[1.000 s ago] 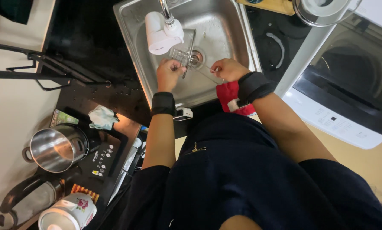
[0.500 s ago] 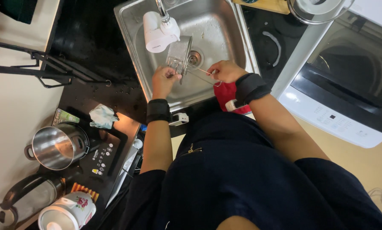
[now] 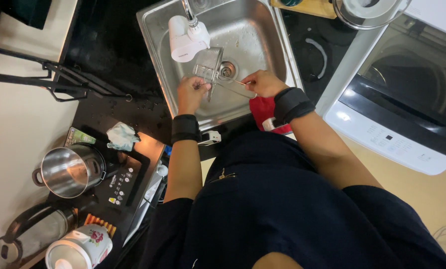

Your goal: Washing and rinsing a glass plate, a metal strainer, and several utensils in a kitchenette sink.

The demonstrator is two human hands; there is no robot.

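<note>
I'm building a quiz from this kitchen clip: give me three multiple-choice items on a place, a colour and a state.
1. Where is the wire basket?
A. over the sink
B. on the washing machine
C. inside the steel pot
2. What colour is the cloth at the sink's front edge?
A. green
B. red
C. white
3. How is the left hand placed?
A. flat on the counter
B. hanging at the side
C. gripping the basket

Key: 1 A, it hangs under the tap filter; 2 B, red shows below the right hand; 3 C, fingers close on its rim.

Home kitchen: steel sink (image 3: 263, 55), induction cooker (image 3: 126, 174) with pot (image 3: 68, 172), washing machine (image 3: 407, 99).
</note>
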